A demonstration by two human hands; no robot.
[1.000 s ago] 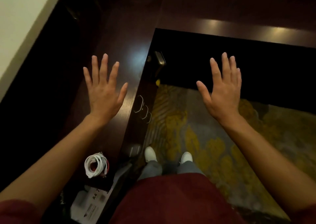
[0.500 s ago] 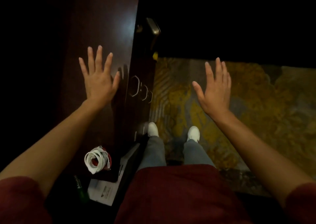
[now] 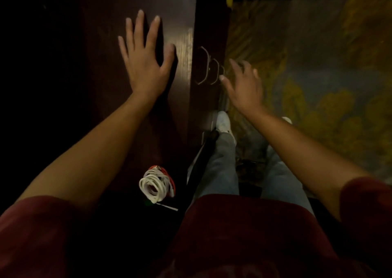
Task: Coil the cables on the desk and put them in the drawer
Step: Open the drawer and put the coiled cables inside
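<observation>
- One view only, from a camera worn on the person's head, so no second view overlaps it.
- It looks steeply down along the body, past the dark red shirt [image 3: 233, 235] to the shoes [image 3: 223, 122] on the patterned carpet [image 3: 328, 86].
- The wide lens bends the edges; both forearms run up from the lower corners.
- The dark wooden desk [image 3: 169, 129] fills the left half at arm's reach, its front with the drawer handles [image 3: 209, 69] near the middle.

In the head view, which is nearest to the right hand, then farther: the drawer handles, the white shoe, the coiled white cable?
From the right hand:
1. Drawer handles, just beside its fingertips, on the desk front.
2. White shoe, below the hand, on the carpet.
3. Coiled white cable, farthest, low on the left, close to the person's body.
</observation>
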